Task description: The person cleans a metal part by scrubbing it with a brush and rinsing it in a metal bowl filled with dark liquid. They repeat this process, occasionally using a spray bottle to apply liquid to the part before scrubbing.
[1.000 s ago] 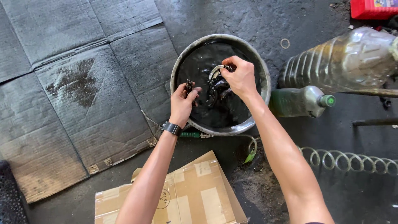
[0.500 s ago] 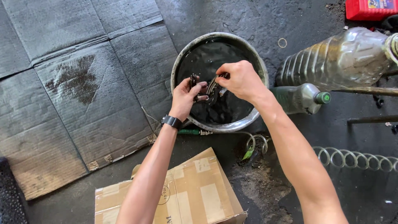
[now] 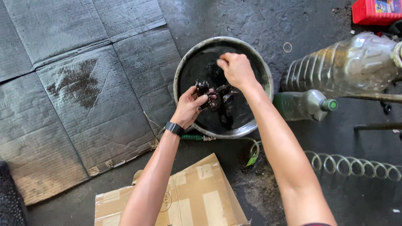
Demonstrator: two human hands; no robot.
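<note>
Brown cardboard box (image 3: pixel 188 196) near, red container (image 3: pixel 374 11) top-right

**Oily metal, wet cardboard, cloudy plastic**

The round basin (image 3: pixel 265 79) at upper centre of the frame is dull grey metal with a scuffed rim, and the black liquid in it shines glossy. The small part (image 3: pixel 204 88) in the left hand (image 3: pixel 190 106) looks like metal, coated black and slick. The flattened cardboard sheets (image 3: pixel 75 83) at left are matt, grey and rough, with a darker wet stain. The box (image 3: pixel 188 196) at bottom centre is plain brown cardboard with paler tape strips. The large bottle (image 3: pixel 347 62) at upper right is cloudy, ribbed plastic. The floor (image 3: pixel 251 21) is dark, rough and grimy.
</note>
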